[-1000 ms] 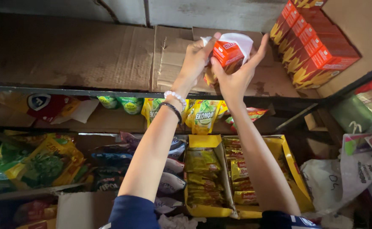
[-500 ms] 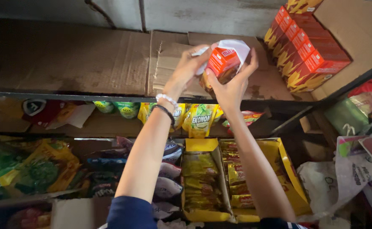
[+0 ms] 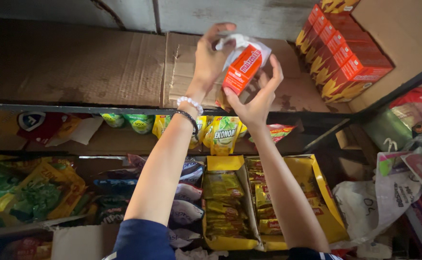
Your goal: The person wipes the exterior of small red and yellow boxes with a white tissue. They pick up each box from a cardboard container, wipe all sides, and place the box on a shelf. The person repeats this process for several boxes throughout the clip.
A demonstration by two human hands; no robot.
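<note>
Orange carton [image 3: 241, 70] in white plastic wrap [image 3: 242, 44] is gripped by both the left hand [image 3: 211, 58] and right hand [image 3: 258, 98] above the cardboard-lined shelf [image 3: 76, 67].

Cardboard-lined top shelf [image 3: 76, 72] carries stacked red cartons [image 3: 345, 53] at right.

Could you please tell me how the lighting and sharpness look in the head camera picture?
Head view: lit from above, the orange box and both hands, left and right, are bright and fairly sharp; the lower shelves fall into shadow at left; the bags at the right edge look stretched by the wide lens.
</note>
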